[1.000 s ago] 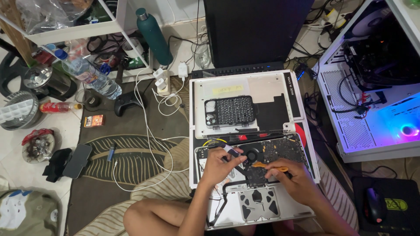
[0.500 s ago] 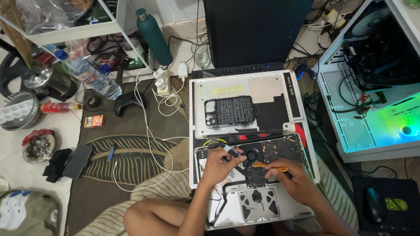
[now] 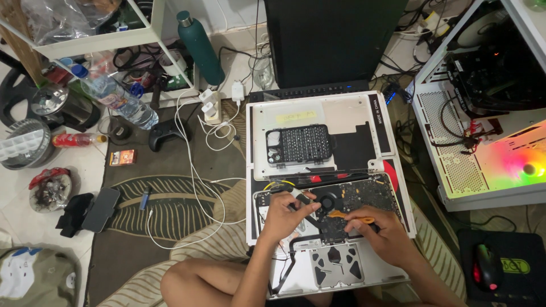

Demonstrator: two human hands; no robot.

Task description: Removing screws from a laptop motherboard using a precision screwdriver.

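Pinched in the right hand (image 3: 382, 232) is an orange pry tool (image 3: 348, 215), its grip pressed together around the handle while the tip lies on the dark board (image 3: 364, 196) just right of the round fan (image 3: 328, 200). Left hand (image 3: 284, 215) rests beside it, fingers curled down onto a small black part (image 3: 304, 199) at the fan's left; whether that grip actually pinches the part or only presses on it cannot be told. Both hands work inside an opened laptop (image 3: 335, 267), bottom up, which lies across the person's lap near the lower edge of the floor rug (image 3: 170, 199), its silver palm-rest section with grey battery bays nearest the body.

Just beyond the board, a pale bottom cover (image 3: 335, 113) lies flat, and on it sits a black bit case (image 3: 300, 145) with rows of small bits. A red-handled tool (image 3: 390, 170) lies at the cover's right edge. A tall black case (image 3: 335, 40) stands behind the cover.

Left of the laptop, white cables (image 3: 193, 170) trail over the rug toward chargers (image 3: 209, 105). A black gamepad (image 3: 166, 132), a green bottle (image 3: 200, 48) and a clear water bottle (image 3: 114, 96) sit near the rug's far edge. To the right stands a white computer case (image 3: 455, 165), lit in colours, with a mouse (image 3: 488, 266) on a pad at the floor's near right corner.
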